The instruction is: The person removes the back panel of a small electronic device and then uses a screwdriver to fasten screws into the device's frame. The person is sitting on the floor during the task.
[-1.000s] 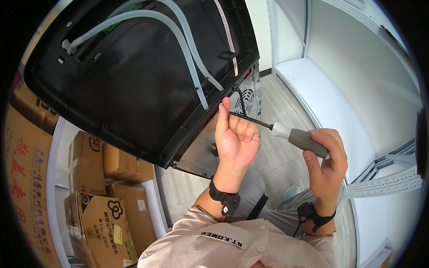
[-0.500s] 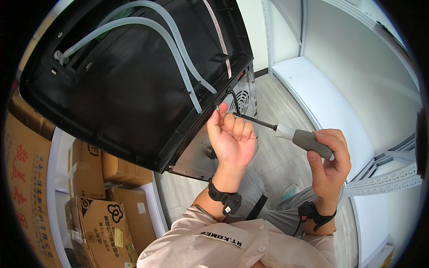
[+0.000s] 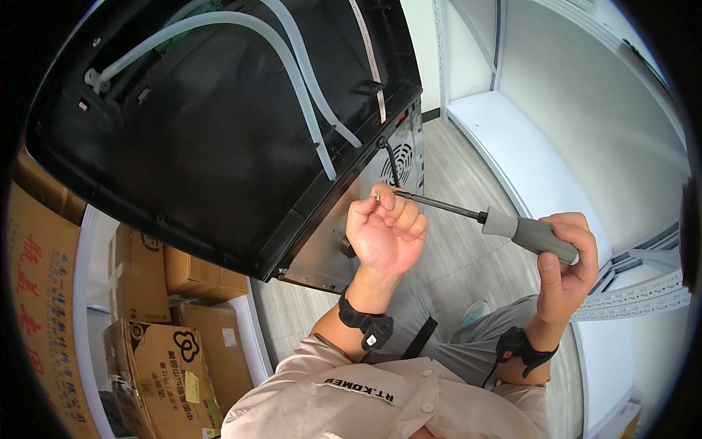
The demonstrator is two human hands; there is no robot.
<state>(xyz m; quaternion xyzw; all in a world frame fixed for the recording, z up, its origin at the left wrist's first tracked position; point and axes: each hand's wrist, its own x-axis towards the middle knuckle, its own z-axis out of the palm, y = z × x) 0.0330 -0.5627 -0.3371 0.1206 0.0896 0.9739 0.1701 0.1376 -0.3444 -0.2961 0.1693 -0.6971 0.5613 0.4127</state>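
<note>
My left hand (image 3: 390, 234) is raised palm up, its fingers curled and a small metal screw (image 3: 378, 197) pinched between thumb and forefinger. In my right hand (image 3: 568, 265) is a screwdriver (image 3: 537, 238) with a grey handle, its shaft pointing left. The screwdriver's tip lies close to the screw, by the left fingers; whether they touch I cannot tell. Just beyond stands a machine with a metal side panel (image 3: 322, 252) and a raised black lid (image 3: 212, 139). Two whitish hoses (image 3: 292, 80) curve across the lid's inner side. A black cable (image 3: 393, 157) hangs from the machine's edge.
Cardboard boxes (image 3: 168, 373) fill a white shelf at the left. White shelving (image 3: 526, 161) stands along the right, over a grey wood-look floor (image 3: 457, 175). A round vent (image 3: 401, 164) and a dark knob (image 3: 347, 247) are on the machine's side.
My right hand and the screwdriver have shifted right and slightly down. The left hand has turned a little and dropped away from the machine's edge, with the screw still pinched in it.
</note>
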